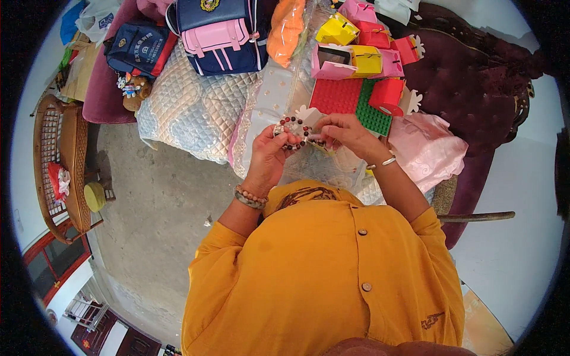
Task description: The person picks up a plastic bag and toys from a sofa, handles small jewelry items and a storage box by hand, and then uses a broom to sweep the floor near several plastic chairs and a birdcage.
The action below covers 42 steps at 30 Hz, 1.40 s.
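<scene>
A strand of dark and reddish beads (300, 122) loops out from my left hand (270, 151), whose thumb and fingers are closed on it. My right hand (346, 132) is beside it, fingers curled and pinched at the strand's right end; the exact bit between its fingertips is too small to make out. Under both hands lies a clear plastic sheet (266, 107) with lace edging. A white leaf-shaped piece shows just behind the beads. Bead bracelets circle my left wrist, and a silvery bangle my right.
Behind my hands are a red-and-green studded board (335, 94), pink, yellow and red boxes (335, 29), an orange bagged bundle (284, 32) and schoolbags (217, 38) on quilted bedding (184, 104). Pink fabric (424, 151) lies rightward. A wooden chair (80, 196) stands left on the concrete floor.
</scene>
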Motion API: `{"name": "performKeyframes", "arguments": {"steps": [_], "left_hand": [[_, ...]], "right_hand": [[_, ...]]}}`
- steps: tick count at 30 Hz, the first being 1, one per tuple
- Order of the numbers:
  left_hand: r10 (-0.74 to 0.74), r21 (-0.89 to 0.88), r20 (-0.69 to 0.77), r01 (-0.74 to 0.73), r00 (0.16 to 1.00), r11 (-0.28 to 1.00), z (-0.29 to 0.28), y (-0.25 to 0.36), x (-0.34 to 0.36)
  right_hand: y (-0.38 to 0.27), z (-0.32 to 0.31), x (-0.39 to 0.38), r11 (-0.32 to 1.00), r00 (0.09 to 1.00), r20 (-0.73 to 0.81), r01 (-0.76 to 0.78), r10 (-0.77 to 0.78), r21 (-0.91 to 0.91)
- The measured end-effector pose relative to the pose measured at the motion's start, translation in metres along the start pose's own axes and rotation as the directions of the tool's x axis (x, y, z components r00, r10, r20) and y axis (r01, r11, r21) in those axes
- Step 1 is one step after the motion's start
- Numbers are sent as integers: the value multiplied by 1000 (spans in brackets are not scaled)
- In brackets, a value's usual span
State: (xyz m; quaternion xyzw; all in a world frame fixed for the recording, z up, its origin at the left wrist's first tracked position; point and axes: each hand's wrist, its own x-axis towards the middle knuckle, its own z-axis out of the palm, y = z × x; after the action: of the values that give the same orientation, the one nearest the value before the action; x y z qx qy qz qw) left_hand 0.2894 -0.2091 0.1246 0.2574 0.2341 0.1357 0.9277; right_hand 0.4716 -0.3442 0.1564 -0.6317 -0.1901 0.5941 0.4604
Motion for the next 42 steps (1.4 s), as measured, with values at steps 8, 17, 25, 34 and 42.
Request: {"name": "performKeyframes", "arguments": {"steps": [8, 17, 25, 34, 42], "left_hand": [[2, -152, -15, -5, 1000, 988, -13, 10, -5], [-82, -351, -85, 47, 993, 935, -21, 18, -12], [-90, -395, -27, 72, 996, 916, -23, 19, -21], [-88, -317, -22, 76, 996, 945, -22, 18, -21], [19, -31, -153, -24, 988, 999, -29, 13, -14]], "right_hand": [[47, 7, 24, 488, 872, -26, 249, -489, -836], [48, 45, 29, 104, 971, 40, 66, -236, -992], [75, 48, 50, -47, 884, 208, 208, -419, -977], [74, 47, 47, 67, 899, 184, 228, -398, -971], [68, 44, 42, 72, 910, 197, 238, -365, -969]]}}
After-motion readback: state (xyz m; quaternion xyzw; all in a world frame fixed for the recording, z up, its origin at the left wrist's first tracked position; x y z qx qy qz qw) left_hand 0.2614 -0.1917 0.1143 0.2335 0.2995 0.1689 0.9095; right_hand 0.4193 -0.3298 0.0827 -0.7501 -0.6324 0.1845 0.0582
